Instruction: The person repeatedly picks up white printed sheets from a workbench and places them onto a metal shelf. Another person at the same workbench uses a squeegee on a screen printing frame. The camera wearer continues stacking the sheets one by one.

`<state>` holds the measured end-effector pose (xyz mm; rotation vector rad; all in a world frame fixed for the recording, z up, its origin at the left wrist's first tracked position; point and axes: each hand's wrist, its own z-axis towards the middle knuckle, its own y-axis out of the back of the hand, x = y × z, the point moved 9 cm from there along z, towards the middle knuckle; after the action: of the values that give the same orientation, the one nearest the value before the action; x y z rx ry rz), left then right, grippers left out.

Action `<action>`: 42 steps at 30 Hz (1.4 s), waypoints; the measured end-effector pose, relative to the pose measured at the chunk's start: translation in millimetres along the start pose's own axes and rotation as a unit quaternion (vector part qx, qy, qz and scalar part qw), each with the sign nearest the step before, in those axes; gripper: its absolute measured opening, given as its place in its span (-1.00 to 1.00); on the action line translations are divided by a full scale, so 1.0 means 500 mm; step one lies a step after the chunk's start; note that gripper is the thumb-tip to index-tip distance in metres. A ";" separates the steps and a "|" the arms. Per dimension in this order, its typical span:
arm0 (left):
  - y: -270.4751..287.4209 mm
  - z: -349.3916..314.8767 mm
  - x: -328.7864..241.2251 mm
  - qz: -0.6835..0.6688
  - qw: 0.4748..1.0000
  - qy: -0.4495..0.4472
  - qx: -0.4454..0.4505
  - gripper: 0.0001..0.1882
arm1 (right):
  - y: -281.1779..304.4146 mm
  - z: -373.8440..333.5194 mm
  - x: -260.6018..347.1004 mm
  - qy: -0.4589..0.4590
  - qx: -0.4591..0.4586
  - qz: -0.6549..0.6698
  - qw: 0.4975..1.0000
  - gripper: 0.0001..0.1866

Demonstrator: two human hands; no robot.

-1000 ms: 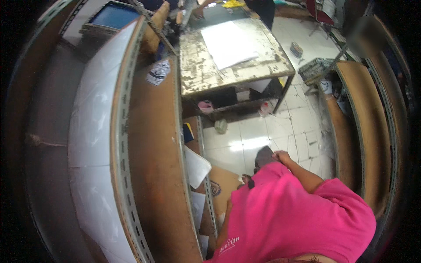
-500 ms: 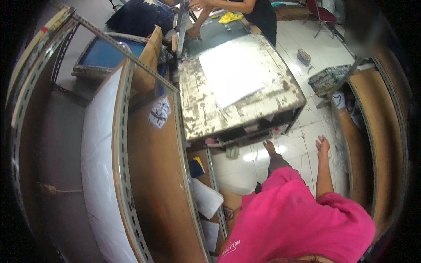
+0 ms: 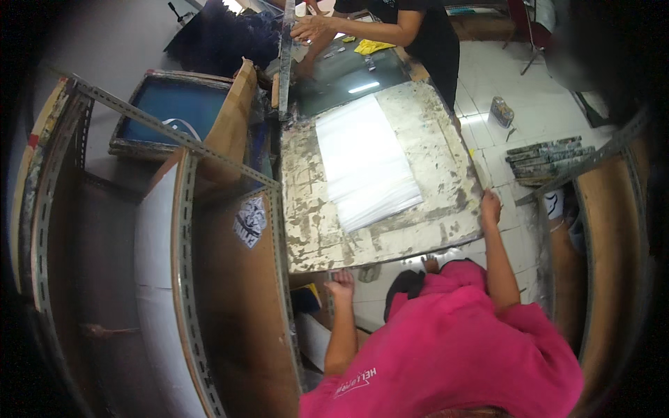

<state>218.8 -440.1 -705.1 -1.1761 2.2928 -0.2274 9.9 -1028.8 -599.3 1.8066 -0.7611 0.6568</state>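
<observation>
Moved: right grip (image 3: 490, 207), now at surface (image 3: 303, 226), right edge; left grip (image 3: 340, 284), now showing at near edge; cannot tell how closed; neither holds paper (image 3: 369, 164), lying on surface, probably easier to reach

Workroom seen from above. A bench (image 3: 446, 177) with a worn, blotched whitish top stands in the middle, over a floor (image 3: 477, 80) of glossy pale tiles that return a bright streak of light. Left: shelving (image 3: 237, 313) of brown boards on slotted metal uprights, one board bearing a black-and-white patch (image 3: 251, 221). Right: a second shelving unit (image 3: 610, 230), similarly brown. Upper right: a dark red chair (image 3: 517, 19) on thin legs, partly in shadow.
</observation>
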 end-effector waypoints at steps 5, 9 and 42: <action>-0.104 0.027 0.024 -0.048 0.989 -0.032 -0.133 -0.16 | 0.040 -0.072 0.085 -0.033 -0.057 -0.112 0.991 -0.49; -0.118 -0.055 0.042 -0.029 0.944 -0.085 -0.318 -0.06 | 0.048 -0.065 0.083 -0.062 -0.084 -0.127 0.986 -0.49; 0.031 0.104 -0.031 0.718 0.502 0.107 -0.471 -0.26 | 0.040 -0.070 0.103 -0.160 -0.106 -0.245 0.950 -0.47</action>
<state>243.3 -413.5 -748.5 0.9144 2.7199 1.7078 25.4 -1011.6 -537.9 1.8217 -0.5305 -0.0461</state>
